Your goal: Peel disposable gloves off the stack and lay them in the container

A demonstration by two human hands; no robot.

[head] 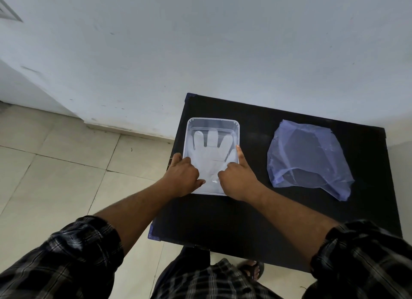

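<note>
Laying step: glove (209, 156) flat in clear container (212, 120), 9 o'clock of counter (245, 214). Left hand (181, 176) and right hand (237, 179) press it down, grips loose, grasping nothing. Next: reach the blue bag (308, 158) at 3 o'clock.

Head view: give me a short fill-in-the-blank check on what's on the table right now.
1. The clear plastic container sits on a ____ table.
2. Inside the container lies a flat, translucent disposable ____.
3. The crumpled plastic bag to the container's right is ____ in colour.
4. The left hand and right hand both rest at the container's ____ end.

Missing words: black; glove; blue; near
</note>
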